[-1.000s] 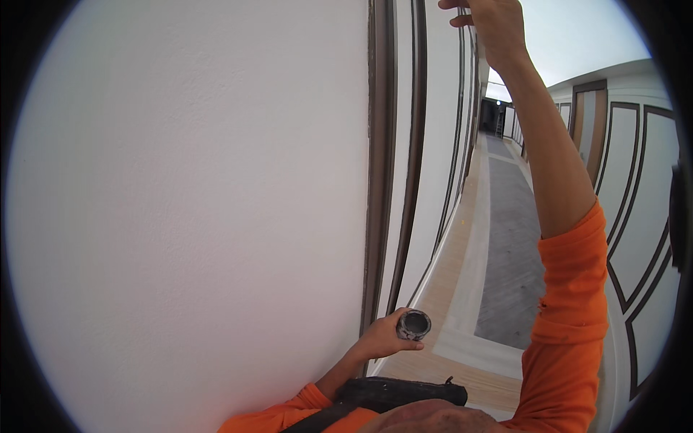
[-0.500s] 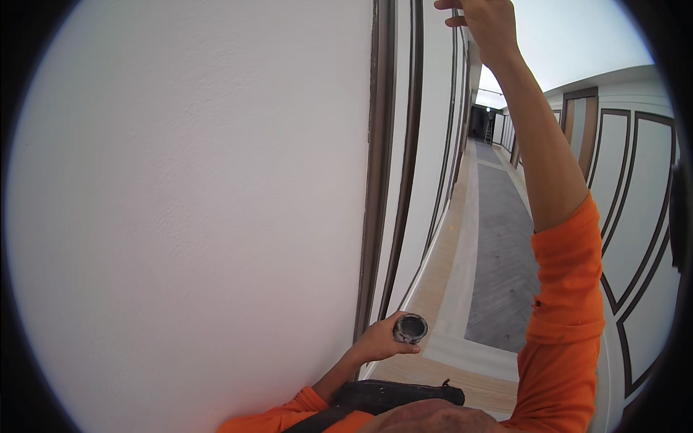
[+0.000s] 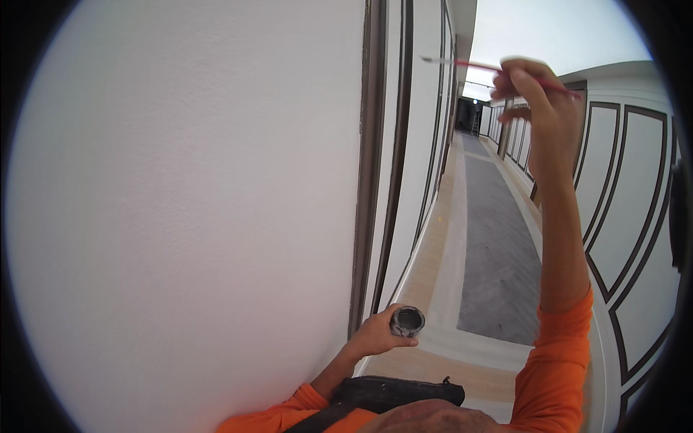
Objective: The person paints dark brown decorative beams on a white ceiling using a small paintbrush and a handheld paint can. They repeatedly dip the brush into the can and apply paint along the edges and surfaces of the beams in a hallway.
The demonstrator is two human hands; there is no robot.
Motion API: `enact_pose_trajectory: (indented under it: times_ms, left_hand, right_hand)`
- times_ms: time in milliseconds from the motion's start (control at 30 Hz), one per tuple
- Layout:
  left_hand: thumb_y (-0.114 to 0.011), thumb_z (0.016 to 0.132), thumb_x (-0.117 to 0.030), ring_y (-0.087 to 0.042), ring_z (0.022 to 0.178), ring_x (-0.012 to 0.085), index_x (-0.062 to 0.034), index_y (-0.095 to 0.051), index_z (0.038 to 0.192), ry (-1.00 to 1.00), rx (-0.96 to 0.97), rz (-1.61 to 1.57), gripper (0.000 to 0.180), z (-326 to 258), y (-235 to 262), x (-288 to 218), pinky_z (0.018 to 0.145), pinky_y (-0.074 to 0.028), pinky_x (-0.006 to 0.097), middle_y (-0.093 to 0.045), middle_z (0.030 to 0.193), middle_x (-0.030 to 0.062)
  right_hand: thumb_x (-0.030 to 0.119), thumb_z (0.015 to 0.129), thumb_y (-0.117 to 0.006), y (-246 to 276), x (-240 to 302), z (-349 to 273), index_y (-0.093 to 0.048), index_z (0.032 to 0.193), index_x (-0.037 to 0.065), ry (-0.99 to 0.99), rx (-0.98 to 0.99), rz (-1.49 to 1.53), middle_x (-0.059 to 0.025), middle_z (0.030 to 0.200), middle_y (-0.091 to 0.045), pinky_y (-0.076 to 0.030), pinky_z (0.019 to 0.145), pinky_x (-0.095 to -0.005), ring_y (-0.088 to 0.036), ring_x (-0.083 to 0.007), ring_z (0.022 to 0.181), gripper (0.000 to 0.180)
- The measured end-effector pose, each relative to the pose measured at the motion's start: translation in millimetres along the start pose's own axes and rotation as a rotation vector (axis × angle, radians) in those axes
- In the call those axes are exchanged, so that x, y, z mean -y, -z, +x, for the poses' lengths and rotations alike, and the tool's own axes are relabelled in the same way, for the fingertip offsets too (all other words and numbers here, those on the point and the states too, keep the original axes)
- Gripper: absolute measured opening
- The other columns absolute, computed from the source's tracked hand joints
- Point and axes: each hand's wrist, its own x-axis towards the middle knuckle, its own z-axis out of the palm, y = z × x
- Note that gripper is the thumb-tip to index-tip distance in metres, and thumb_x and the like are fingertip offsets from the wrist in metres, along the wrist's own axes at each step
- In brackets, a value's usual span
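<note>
1. Wall (image 3: 180, 216) at nine o'clock: a broad white surface, matt and faintly pebbled, bowed by the wide lens.
2. Dark brown mouldings (image 3: 368, 166) run beside it from twelve o'clock down towards six, long narrow strips with slightly ragged edges and white panels between.
3. Floor (image 3: 498, 260), around four o'clock: a long grey strip edged by pale bands and light, wood-toned boards.
4. Opposite wall (image 3: 628, 216), three o'clock: white, with thin dark frames drawn on it as tall, angular shapes.
5. Right hand (image 3: 553, 119), two o'clock: raised, its fingers closed round a slender brush. The sleeve (image 3: 559, 353) below is orange cloth.
6. Brush (image 3: 478, 66), between one and two o'clock: thin, straight and nearly level, with a red handle, a pale section and a small dark tip pointing towards twelve. It is a little blurred; I cannot tell whether the tip touches anything.
7. Left hand (image 3: 377, 333), near six o'clock: curled round a small cup.
8. Cup (image 3: 411, 334), five o'clock: round, open-mouthed, dark grey inside, its outside smeared grey and whitish.
9. Black pouch (image 3: 397, 391), below the cup: soft and elongated.
</note>
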Motion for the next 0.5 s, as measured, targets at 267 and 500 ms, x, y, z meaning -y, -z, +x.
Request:
enact_pose_trajectory:
  times_ms: [267, 500]
  left_hand:
    - [-0.099, 0.067, -0.024, -0.072, 0.106, 0.0180, -0.0049, -0.059, 0.133, -0.073, -0.090, -0.044, 0.080, -0.4, 1.0, -9.1, 0.097, -0.054, 0.033, -0.076, 0.112, 0.0110]
    - [-0.096, 0.067, -0.013, -0.071, 0.103, 0.0167, -0.0042, -0.061, 0.130, -0.150, -0.091, -0.111, 0.073, -3.9, -0.3, -15.8, 0.093, -0.054, 0.032, -0.075, 0.109, 0.0077]
  right_hand:
    - [0.013, 0.101, -0.067, 43.6, 11.9, -185.4, -0.072, 0.106, 0.001, -0.447, 0.245, -0.154, -0.0061, 0.087, -0.074, -0.051, 0.060, -0.0220, -0.068, -0.0099, 0.078, 0.014]
    - [0.019, 0.098, -0.070, 34.6, 6.4, -225.4, -0.074, 0.096, 0.003, -0.570, 0.493, -0.337, -0.0004, 0.082, -0.072, -0.046, 0.058, -0.0222, -0.062, -0.0066, 0.069, 0.016]
